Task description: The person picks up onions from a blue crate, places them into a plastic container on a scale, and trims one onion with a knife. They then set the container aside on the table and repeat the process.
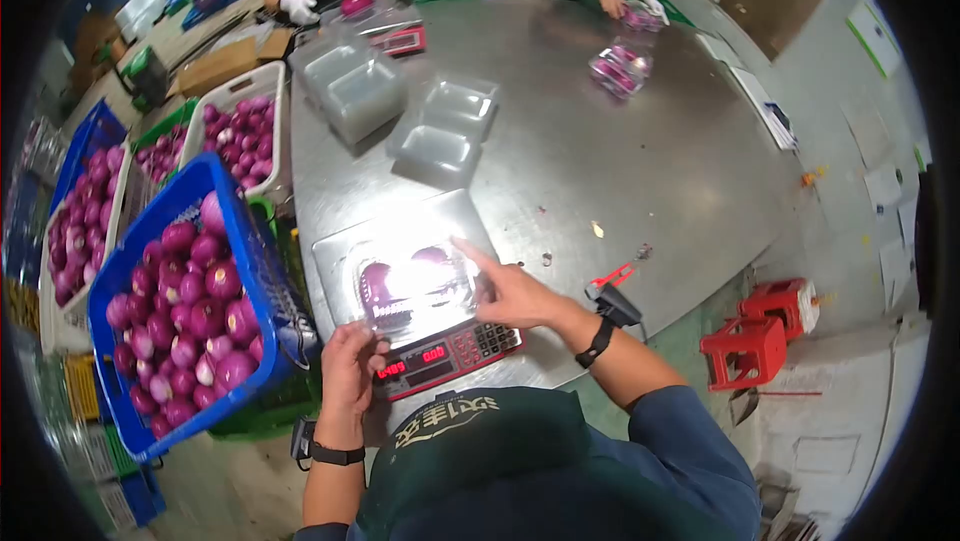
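A clear plastic box with red onions inside rests on the metal pan of a red weighing scale. Glare washes out the box's middle, so its lid is hard to make out. My right hand spans the right end of the box, index finger stretched along the far side and thumb at the near side. At the near left corner of the box, my left hand has its fingers curled in against the edge. Red digits glow on the scale's display.
A blue crate of red onions stands left of the table, with a white crate behind. Stacked clear trays and a black-and-red handheld tool lie on the metal table. Two co-workers stand across it; red stools stand right.
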Demonstrator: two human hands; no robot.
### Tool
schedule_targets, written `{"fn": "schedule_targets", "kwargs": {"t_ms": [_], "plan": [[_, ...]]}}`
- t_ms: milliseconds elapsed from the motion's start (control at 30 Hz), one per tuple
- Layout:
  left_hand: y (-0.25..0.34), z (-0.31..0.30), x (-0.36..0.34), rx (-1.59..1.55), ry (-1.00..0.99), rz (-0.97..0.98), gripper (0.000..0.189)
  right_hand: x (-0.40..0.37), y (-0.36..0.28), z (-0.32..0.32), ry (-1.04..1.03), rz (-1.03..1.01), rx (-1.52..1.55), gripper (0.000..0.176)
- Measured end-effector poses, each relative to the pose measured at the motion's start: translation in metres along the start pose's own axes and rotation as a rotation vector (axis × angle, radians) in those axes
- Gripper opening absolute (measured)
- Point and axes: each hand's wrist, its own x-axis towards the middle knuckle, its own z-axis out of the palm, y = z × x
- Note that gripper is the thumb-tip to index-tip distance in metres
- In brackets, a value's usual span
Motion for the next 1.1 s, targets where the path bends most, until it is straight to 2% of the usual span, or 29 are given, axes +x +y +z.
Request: {"fn": "schedule_targets", "kwargs": {"t_ms": [33, 100, 133, 200, 300, 333, 433, 467, 500, 567, 633, 700, 733, 767, 833, 900, 967, 1033, 1100], "plan": [[-0.005, -0.004, 0.009, 0.062, 0.044, 0.046, 0.017, 0.000, 0.007, 0.010, 0.027, 0.003, 0.002, 0.096], [-0.007, -0.006, 0.016, 0.136, 0.076, 0.098, 0.012, 0.003, 0.024, 0.031, 0.178, 0.217, 0.437, 0.077], [-0.006, -0.005, 0.018, 0.122, 0.082, 0.100, 0.013, 0.000, 0.031, 0.036, 0.193, 0.211, 0.441, 0.077], [-0.005, -0.002, 0.021, 0.156, 0.098, 0.090, 0.017, -0.002, 0.043, 0.040, 0.182, 0.178, 0.445, 0.059], [-0.009, 0.010, 0.020, 0.112, 0.085, 0.086, 0.016, -0.010, 0.053, 0.037, 0.250, 0.127, 0.371, 0.052], [-0.012, 0.014, 0.020, 0.130, 0.077, 0.094, 0.017, -0.017, 0.047, 0.025, 0.176, 0.220, 0.418, 0.056], [-0.020, 0.026, 0.026, 0.199, 0.069, 0.067, 0.017, -0.028, 0.066, 0.006, 0.160, 0.164, 0.542, 0.064], [-0.023, 0.032, 0.028, 0.220, 0.071, 0.057, 0.016, -0.033, 0.071, -0.001, 0.179, 0.254, 0.581, 0.073], [-0.027, 0.040, 0.031, 0.218, 0.074, 0.057, 0.016, -0.035, 0.071, -0.007, 0.175, 0.255, 0.580, 0.073], [-0.038, 0.052, 0.039, 0.281, 0.011, 0.058, 0.015, -0.037, 0.074, -0.017, 0.219, 0.371, 0.541, 0.101], [-0.048, 0.066, 0.049, 0.316, -0.002, 0.047, 0.014, -0.033, 0.092, -0.023, 0.134, 0.298, 0.570, 0.101], [-0.051, 0.088, 0.053, 0.489, -0.053, 0.032, 0.017, -0.029, 0.105, -0.026, 0.245, 0.349, 0.877, 0.092], [-0.049, 0.104, 0.047, 0.556, 0.005, -0.012, 0.027, -0.031, 0.102, -0.030, 0.345, 0.345, 0.952, 0.070], [-0.050, 0.106, 0.046, 0.570, -0.023, 0.029, 0.032, -0.029, 0.110, -0.036, 0.328, 0.344, 0.951, 0.070], [-0.044, 0.108, 0.036, 0.606, 0.003, 0.127, 0.029, -0.028, 0.144, -0.057, 0.454, 0.319, 1.060, 0.045], [-0.033, 0.092, 0.023, 0.580, 0.067, 0.188, 0.026, -0.022, 0.171, -0.088, 0.471, 0.402, 1.110, 0.049], [-0.015, 0.075, 0.003, 0.551, 0.178, 0.273, 0.022, -0.001, 0.193, -0.128, 0.656, 0.528, 0.997, 0.054], [0.003, 0.057, -0.017, 0.535, 0.278, 0.378, 0.021, 0.032, 0.243, -0.183, 0.748, 0.485, 1.096, 0.058], [0.021, 0.041, -0.038, 0.495, 0.429, 0.417, 0.019, 0.065, 0.297, -0.251, 0.738, 0.325, 1.114, 0.062]]}}
